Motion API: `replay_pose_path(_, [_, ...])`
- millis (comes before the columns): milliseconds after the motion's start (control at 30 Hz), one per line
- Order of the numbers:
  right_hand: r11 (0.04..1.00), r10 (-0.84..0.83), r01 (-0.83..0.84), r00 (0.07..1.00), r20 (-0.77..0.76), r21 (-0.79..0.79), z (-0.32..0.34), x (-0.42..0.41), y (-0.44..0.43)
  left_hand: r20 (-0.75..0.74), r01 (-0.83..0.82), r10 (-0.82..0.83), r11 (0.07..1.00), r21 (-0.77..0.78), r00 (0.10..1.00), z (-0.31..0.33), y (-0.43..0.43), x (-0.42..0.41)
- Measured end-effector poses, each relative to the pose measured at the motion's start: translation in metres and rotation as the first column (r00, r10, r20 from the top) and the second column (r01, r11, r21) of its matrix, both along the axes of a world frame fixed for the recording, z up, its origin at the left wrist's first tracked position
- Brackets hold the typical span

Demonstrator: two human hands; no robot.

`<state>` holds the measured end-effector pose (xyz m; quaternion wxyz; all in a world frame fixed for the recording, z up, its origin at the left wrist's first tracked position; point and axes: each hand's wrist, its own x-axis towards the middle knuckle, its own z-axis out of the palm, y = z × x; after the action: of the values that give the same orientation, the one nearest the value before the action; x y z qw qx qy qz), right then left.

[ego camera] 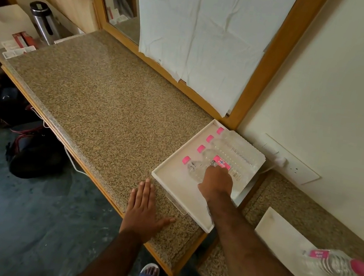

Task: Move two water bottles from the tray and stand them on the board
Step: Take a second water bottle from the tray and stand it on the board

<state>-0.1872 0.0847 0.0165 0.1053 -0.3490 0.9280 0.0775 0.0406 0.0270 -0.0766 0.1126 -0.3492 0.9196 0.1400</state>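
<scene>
right hand [216,183] down on nearest tray [191,207] bottle [195,169], grip looks closed-ish, can't tell | left hand [143,213] flat, fingers wide on counter [100,105] | one bottle [337,264] standing on board [283,244]

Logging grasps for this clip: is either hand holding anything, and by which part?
The right hand reaches onto the nearest bottle in the tray, at mid-body; closed grip cannot be told. The left hand lies flat, holding nothing.

Speckled granite tabletop [101,101] carrying a white tray [169,181] near its right end and a left hand [143,210] laid flat at its front edge; lower granite shelf [286,197] to the right carrying a white board [284,240]; steel flask [43,21] at far left
</scene>
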Motion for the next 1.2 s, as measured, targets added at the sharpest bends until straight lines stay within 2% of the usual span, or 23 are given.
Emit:
replay_pose_path(133, [0.999, -0.033, 0.035, 0.998, 0.060, -0.040, 0.004, 0.004, 0.005, 0.006, 0.000, -0.001, 0.998, 0.062, 1.000, 0.005, -0.004, -0.001])
replay_pose_path(300, [0.973, -0.072, 0.118, 0.972, 0.222, -0.201, 0.016, 0.002, 0.020, -0.120, -0.039, 0.050, 0.994, 0.099, 0.992, 0.020, -0.016, 0.002])
replay_pose_path(467, [0.866, -0.091, 0.278, 0.904, 0.417, -0.415, 0.043, -0.012, 0.041, -0.216, 0.024, -0.019, 1.000, 0.017, 0.976, 0.055, -0.025, -0.019])
replay_pose_path(667, [0.709, -0.110, 0.412, 0.867, 0.486, -0.573, 0.080, -0.040, 0.079, -0.282, 0.198, -0.205, 0.979, -0.055, 0.937, 0.096, -0.009, -0.072])
replay_pose_path(767, [0.646, -0.109, 0.457, 0.848, 0.518, -0.612, 0.094, -0.056, 0.105, -0.320, 0.267, -0.284, 0.959, -0.097, 0.904, 0.105, 0.010, -0.094])
replay_pose_path(900, [0.583, -0.132, 0.464, 0.864, 0.485, -0.667, 0.107, -0.078, 0.149, -0.304, 0.373, -0.395, 0.919, -0.129, 0.867, 0.105, 0.043, -0.122])
replay_pose_path(1200, [0.483, -0.170, 0.593, 0.786, 0.595, -0.645, 0.076, -0.087, 0.238, -0.270, 0.567, -0.556, 0.823, -0.044, 0.786, 0.066, 0.119, -0.153])
